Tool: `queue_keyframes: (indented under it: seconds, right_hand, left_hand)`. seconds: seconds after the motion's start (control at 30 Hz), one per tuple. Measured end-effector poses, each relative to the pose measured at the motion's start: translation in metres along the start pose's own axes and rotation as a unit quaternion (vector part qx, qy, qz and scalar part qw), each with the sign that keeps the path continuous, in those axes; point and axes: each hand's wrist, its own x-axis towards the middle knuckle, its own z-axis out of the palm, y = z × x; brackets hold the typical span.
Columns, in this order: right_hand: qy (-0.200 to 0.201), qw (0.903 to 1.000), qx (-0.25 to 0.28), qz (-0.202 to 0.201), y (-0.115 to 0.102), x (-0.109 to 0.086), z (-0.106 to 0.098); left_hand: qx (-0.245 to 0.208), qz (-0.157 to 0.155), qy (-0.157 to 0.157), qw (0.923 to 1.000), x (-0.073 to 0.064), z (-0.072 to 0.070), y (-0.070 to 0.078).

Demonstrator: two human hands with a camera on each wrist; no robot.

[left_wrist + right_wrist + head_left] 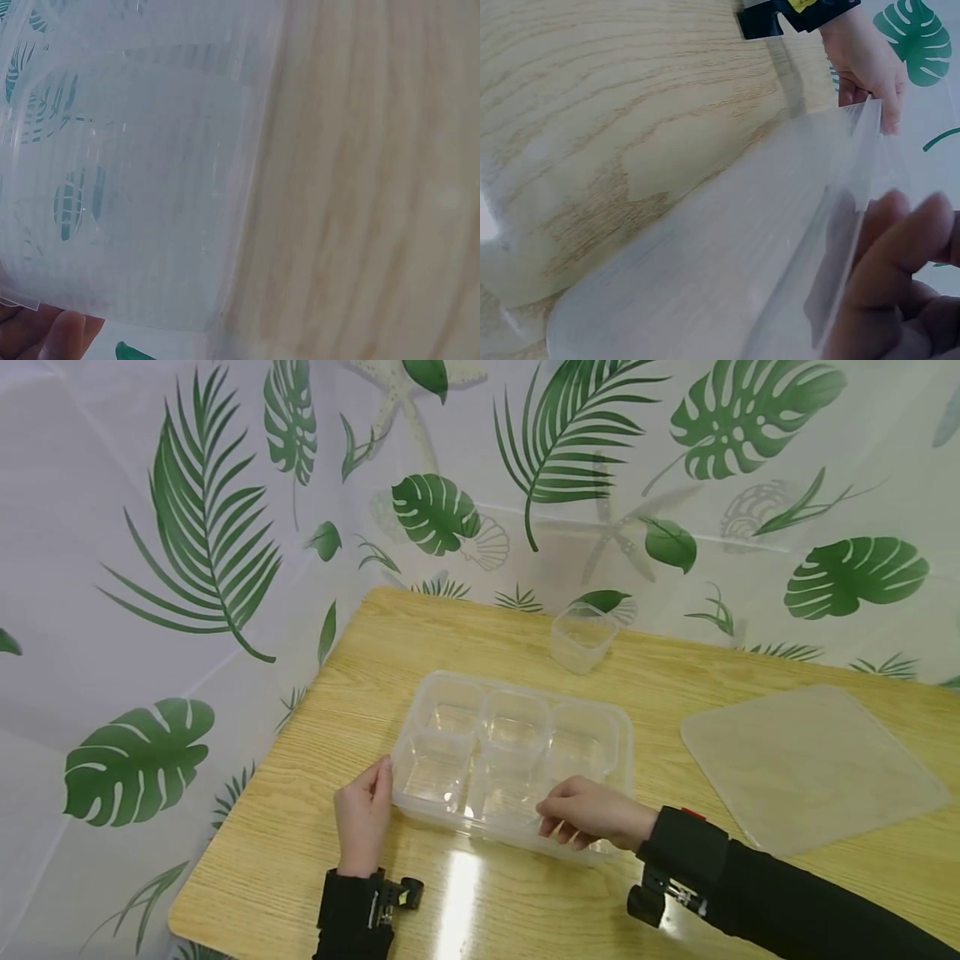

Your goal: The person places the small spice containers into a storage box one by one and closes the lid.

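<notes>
The clear plastic tray (480,827) stands upright on the wood-grained surface (262,868), in front of the person. Its inside is split into clear compartments (513,727), in a far row and a near row. The person's left grip (362,817) (a bare hand, like the other) is closed on the tray's left end near the corner, thumb at the rim and fingers bent against the wall. The right grip (592,814) is at the near side of the tray, toward its right end, the fingers bent; in the right wrist view they lie just beside the rim, and I cannot tell whether they pinch anything.

A small clear cup (581,647) stands beyond the tray, near the surface's far edge and apart from both hands. To the right lies a flat translucent sheet (813,768), separate from the tray. A white backdrop (465,435) printed with green leaves (starfish and shells too) rises behind and to the left. Both wrists wear black mounts.
</notes>
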Motion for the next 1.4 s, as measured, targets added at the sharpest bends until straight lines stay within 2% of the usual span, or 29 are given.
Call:
queue_keyframes:
  seconds: [0.57,0.93,1.07,1.23,1.3,1.4]
  right_hand:
    - [-0.003,0.9994,-0.035,0.006,0.006,0.012,0.0]
    - [0.005,0.9985,-0.055,-0.008,0.008,0.016,0.001]
    - [0.008,0.9949,-0.096,-0.03,0.006,0.011,-0.004]
    - [0.017,0.9822,-0.167,-0.085,-0.008,0.001,-0.02]
    - [0.027,0.9817,-0.163,-0.094,-0.016,-0.003,-0.029]
    - [0.05,0.986,-0.125,-0.099,-0.027,-0.008,-0.042]
  left_hand:
    - [-0.003,-0.005,-0.01,0.9999,0.003,0.0,0.003]
    - [-0.002,-0.004,-0.008,1.0,0.003,0.001,0.004]
    - [-0.002,-0.008,-0.011,0.9999,0.003,0.0,0.004]
    - [-0.004,-0.004,-0.007,1.0,0.001,0.0,0.001]
    - [-0.005,-0.001,-0.006,1.0,0.001,0.0,-0.001]
    - [-0.008,-0.002,-0.007,0.9999,0.0,-0.001,-0.002]
